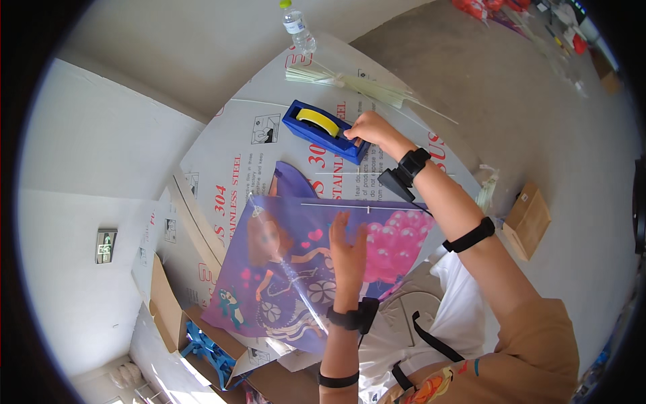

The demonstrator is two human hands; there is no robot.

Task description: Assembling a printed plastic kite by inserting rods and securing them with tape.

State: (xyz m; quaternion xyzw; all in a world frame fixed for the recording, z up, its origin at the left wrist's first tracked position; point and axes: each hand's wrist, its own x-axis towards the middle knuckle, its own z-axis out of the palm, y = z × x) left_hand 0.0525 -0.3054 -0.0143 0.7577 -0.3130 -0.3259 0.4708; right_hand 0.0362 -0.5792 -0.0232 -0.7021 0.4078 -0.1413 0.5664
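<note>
A purple kite sheet [282,269] printed with a cartoon girl and pink balloons lies on a white protective-film panel [229,161]. My left hand [348,256] rests flat on the kite, fingers spread, beside a thin clear rod running across the print. My right hand [367,128] reaches forward to a blue tape dispenser [319,131] holding a yellow tape roll, fingers pinched at its front cutting end. Both wrists wear black bands.
A bundle of thin pale rods [356,84] and a clear water bottle [297,27] lie beyond the dispenser. A small cardboard box [528,219] sits on the grey floor at right. Blue plastic parts [205,347] and cardboard lie at lower left.
</note>
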